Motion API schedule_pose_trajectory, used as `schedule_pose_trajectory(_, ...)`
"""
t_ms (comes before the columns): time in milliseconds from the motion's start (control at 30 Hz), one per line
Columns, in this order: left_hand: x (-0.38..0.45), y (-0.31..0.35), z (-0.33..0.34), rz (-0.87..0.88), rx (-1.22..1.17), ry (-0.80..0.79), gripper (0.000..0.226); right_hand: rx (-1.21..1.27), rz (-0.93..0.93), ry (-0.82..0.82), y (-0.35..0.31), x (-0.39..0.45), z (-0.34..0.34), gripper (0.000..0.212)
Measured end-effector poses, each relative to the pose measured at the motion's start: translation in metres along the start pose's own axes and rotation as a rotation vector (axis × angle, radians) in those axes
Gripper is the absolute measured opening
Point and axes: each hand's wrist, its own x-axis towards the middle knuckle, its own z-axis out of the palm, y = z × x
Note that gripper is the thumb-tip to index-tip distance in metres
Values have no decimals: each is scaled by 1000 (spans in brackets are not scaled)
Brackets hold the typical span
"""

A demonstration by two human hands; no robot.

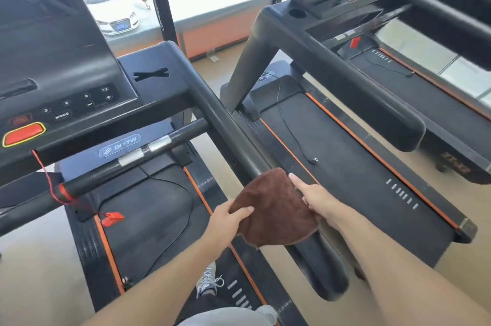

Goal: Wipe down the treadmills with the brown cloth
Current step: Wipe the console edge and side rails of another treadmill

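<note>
Brown cloth point(271, 208) lies draped over the right handrail point(225, 126) of the near treadmill point(148, 208), at about five o'clock from the centre of view. At the cloth's nine o'clock edge the left hand point(228, 219) pinches it, thumb on top and fingers curled beneath. The right hand point(316, 196) lies along its three o'clock edge with the index finger straight, pointing toward eleven o'clock; whether its other fingers grip the fabric cannot be told. A red safety clip point(113, 218) on a cord hangs at eight o'clock over the belt. A second treadmill point(358, 155) stands just beside, at two o'clock.
</note>
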Motion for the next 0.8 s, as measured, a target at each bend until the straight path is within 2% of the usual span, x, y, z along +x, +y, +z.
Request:
schedule_pose_trajectory(100, -6, 8, -1, -29, -64, 44, 19, 7, 49, -96, 5, 8, 4, 77)
schedule_pose_trajectory(233, -15, 13, -5, 11, -40, 66, 19, 138, 48, -137, 11, 12, 4, 61)
schedule_pose_trajectory(300, -19, 20, -9, 38, -11, 69, 27, 243, -29, -98, 10, 17, 1, 47)
schedule_pose_trajectory(367, -21, 30, -12, 101, 77, 106, 22, 412, -101, 17, 4, 23, -6, 46)
schedule_pose_trajectory(433, -21, 45, -15, 198, 192, 196, 14, 599, -191, 64, -12, 23, -16, 46)
schedule_pose_trajectory(500, -18, 64, -20, 345, 257, 307, 21, 707, -337, 59, -36, 17, -28, 40)
schedule_pose_trajectory(567, -16, 83, -25, 518, 281, 418, 27, 768, -505, 6, -62, 7, -40, 40)
schedule_pose_trajectory(633, -16, 97, -32, 668, 326, 518, 22, 841, -670, -90, -85, -9, -50, 41)
schedule_pose_trajectory(700, -18, 102, -36, 798, 362, 517, 13, 904, -780, -174, -97, -23, -54, 38)
schedule_pose_trajectory(733, -21, 98, -39, 865, 417, 482, 15, 898, -774, -153, -97, -25, -53, 35)
schedule_pose_trajectory(800, -24, 75, -43, 938, 673, 374, 29, 811, -660, 49, -88, -24, -46, 35)
